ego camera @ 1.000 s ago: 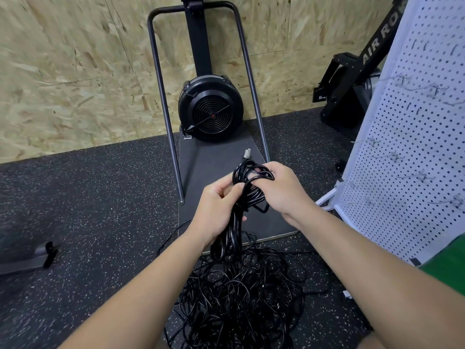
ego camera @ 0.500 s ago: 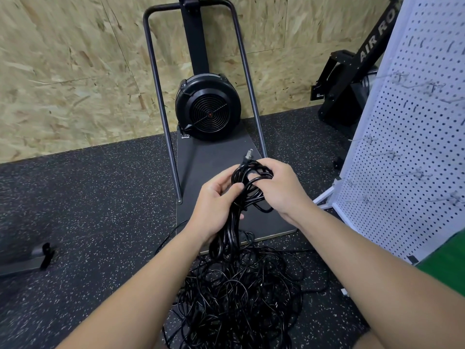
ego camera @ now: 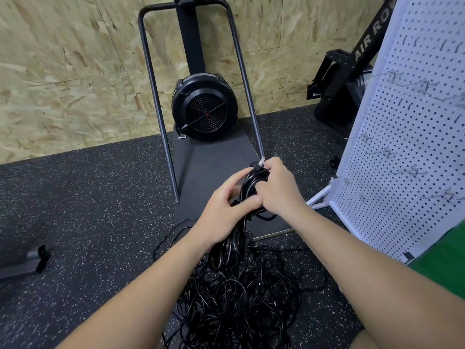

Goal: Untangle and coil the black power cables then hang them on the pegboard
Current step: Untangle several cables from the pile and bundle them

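A coiled bundle of black power cable (ego camera: 247, 183) hangs between my hands at the centre of the view, its plug end (ego camera: 260, 162) poking out at the top. My left hand (ego camera: 226, 212) grips the bundle's middle from the left. My right hand (ego camera: 278, 187) wraps its fingers round the bundle's upper part from the right. Loops of the bundle droop down to a large tangled pile of black cables (ego camera: 239, 295) on the floor below my forearms. The white pegboard (ego camera: 412, 137) with metal hooks stands at the right.
A black fan machine (ego camera: 204, 107) on a dark baseplate with a metal frame stands against the chipboard wall ahead. A black rower (ego camera: 349, 79) sits behind the pegboard. A dark bar end (ego camera: 30, 260) lies on the speckled rubber floor at the left.
My right hand has moved over the top of the bundle and closed round it, covering the loops that showed before. The left hand keeps its grip.
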Demonstrator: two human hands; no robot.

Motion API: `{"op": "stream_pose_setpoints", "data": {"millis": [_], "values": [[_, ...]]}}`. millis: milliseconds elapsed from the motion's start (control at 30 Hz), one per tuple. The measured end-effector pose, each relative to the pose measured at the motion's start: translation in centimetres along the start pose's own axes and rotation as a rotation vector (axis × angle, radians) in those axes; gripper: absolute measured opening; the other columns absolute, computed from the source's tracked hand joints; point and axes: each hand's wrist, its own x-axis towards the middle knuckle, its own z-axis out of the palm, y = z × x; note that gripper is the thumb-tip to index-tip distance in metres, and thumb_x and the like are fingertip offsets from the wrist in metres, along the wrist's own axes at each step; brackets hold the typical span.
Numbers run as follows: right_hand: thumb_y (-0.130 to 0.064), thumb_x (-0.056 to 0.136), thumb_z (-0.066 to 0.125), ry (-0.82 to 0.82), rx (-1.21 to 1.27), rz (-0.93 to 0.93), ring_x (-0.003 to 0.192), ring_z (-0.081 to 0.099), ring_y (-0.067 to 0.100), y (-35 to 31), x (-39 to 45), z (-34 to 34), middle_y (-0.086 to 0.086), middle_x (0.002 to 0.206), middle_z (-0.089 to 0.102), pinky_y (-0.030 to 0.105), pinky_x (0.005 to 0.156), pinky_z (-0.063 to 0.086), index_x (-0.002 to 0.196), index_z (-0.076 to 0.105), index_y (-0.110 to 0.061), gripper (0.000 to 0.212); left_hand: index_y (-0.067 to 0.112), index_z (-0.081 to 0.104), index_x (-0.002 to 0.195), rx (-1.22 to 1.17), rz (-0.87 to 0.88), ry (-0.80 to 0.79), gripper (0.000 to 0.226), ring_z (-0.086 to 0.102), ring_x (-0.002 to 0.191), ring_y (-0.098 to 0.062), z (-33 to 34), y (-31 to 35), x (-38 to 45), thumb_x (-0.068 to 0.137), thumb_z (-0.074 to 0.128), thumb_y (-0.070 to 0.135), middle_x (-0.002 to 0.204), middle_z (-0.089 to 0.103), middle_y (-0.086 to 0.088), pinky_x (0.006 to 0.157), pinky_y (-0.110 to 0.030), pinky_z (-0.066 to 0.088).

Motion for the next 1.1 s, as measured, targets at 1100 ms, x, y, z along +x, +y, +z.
{"op": "stream_pose_setpoints", "data": {"millis": [1100], "values": [[0.005,0.102,0.073,0.195,1.289,0.147,0.091,0.08,0.035,0.4,4.0,-4.3,0.015,0.092,0.062,0.046,0.093,0.067,0.091,0.064,0.004,0.015,0.02,0.047,0.135,0.089,-0.116,-0.358,0.034,0.063,0.071,-0.027,0.3,-1.0,-3.2,0.109,0.069,0.017,0.082,0.065,-0.006,0.08,-0.044,0.054]]}}
